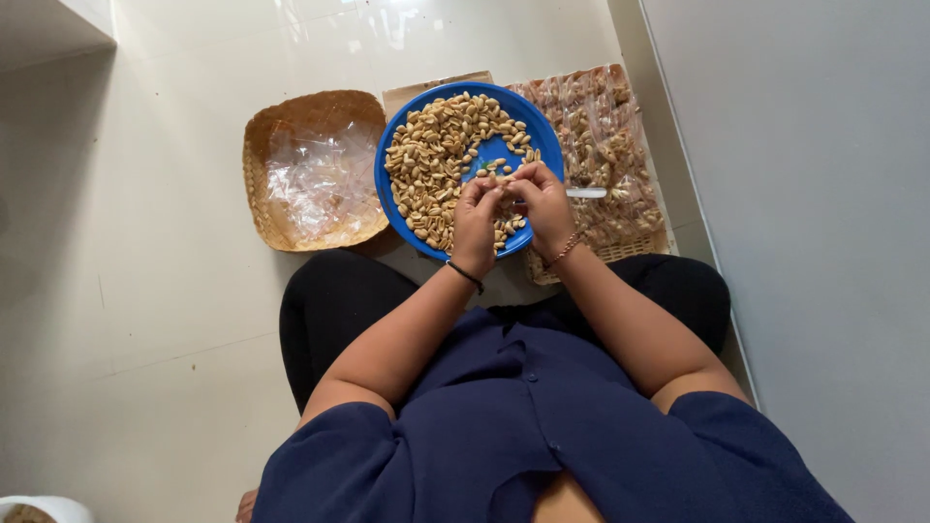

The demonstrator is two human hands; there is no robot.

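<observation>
A round blue plate (539, 126) lies on the floor in front of my knees, holding a heap of pale peanuts (436, 160). Both hands hover over its near right part. My left hand (475, 225) has its fingers bunched at the tips, next to my right hand (544, 199), whose fingers are also pinched together. Something small sits between the fingertips of the two hands, too small to name for sure. A white spoon-like handle (587, 193) sticks out to the right of my right hand.
A woven tray (266, 145) with empty clear plastic bags (320, 179) lies left of the plate. Another woven tray (620, 250) at the right holds several filled peanut packets (605, 145). A grey wall (804, 194) runs along the right. A white container (44, 508) is bottom left.
</observation>
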